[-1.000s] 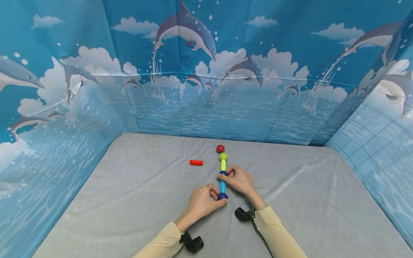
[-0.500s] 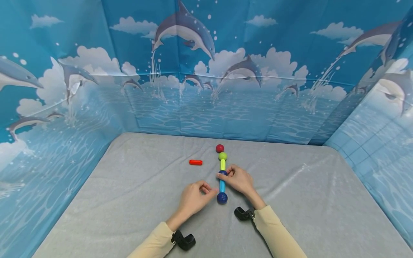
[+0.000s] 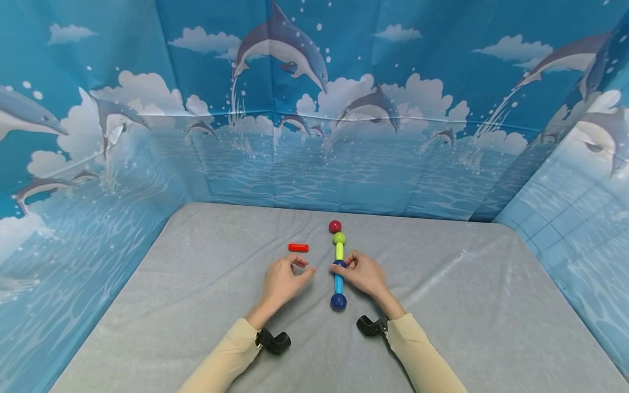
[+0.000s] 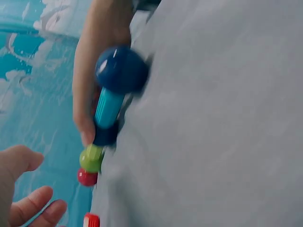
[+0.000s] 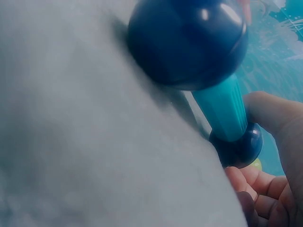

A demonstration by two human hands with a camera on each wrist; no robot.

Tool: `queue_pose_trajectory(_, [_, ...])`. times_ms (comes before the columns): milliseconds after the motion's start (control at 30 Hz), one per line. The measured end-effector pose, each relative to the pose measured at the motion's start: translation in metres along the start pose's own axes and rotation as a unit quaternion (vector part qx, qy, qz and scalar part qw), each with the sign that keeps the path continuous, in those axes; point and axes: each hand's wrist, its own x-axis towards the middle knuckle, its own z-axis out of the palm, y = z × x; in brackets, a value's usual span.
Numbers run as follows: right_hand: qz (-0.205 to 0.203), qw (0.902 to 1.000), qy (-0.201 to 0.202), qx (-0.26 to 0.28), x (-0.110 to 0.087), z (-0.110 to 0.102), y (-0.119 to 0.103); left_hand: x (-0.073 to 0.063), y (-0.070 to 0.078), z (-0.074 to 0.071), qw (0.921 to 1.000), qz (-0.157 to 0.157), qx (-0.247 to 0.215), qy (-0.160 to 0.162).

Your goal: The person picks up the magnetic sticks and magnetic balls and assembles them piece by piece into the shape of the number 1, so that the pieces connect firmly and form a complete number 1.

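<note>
On the table lies a toy chain of balls and sticks, running away from me in the head view. From near to far it has a dark blue ball point(image 3: 338, 302), a light blue stick point(image 3: 339, 284), a second dark blue ball point(image 5: 239, 145), a yellow-green stick point(image 3: 339, 251) and a lime green ball point(image 3: 339, 238). My right hand point(image 3: 365, 274) pinches the second dark blue ball between thumb and fingers. My left hand point(image 3: 285, 281) holds nothing, its thumb and fingers parted, left of the chain. Just beyond its fingertips lies a red stick point(image 3: 298, 248).
A red ball point(image 3: 335, 226) sits at the far end of the chain, right by the lime green ball. A grey cloth covers the table point(image 3: 196, 284). Dolphin-print curtains point(image 3: 304, 164) stand behind the table and along both sides.
My left hand has let go of the nearest dark blue ball and moved left and away from me toward the red stick. The right hand has stayed on the second dark blue ball.
</note>
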Motion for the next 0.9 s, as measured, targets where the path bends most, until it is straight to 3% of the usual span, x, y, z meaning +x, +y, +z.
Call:
queue_pose_trajectory(233, [-0.004,1.0,-0.002,-0.004,0.0,0.001,0.001,0.02,-0.012,0.001,0.9984,0.045,0.031,0.017])
queue_pose_trajectory(433, [-0.004,1.0,0.001,-0.005,0.001,0.002,0.003,0.031,-0.017,0.005,0.9957,0.061,0.067,0.022])
queue_pose_trajectory(600, [-0.003,1.0,0.002,-0.005,0.001,0.002,0.003,0.04,-0.023,0.007,0.9914,0.065,0.112,0.024])
queue_pose_trajectory(900, [-0.001,1.0,-0.005,0.002,0.0,0.0,0.002,0.051,-0.032,0.009,0.9854,0.046,0.163,-0.017])
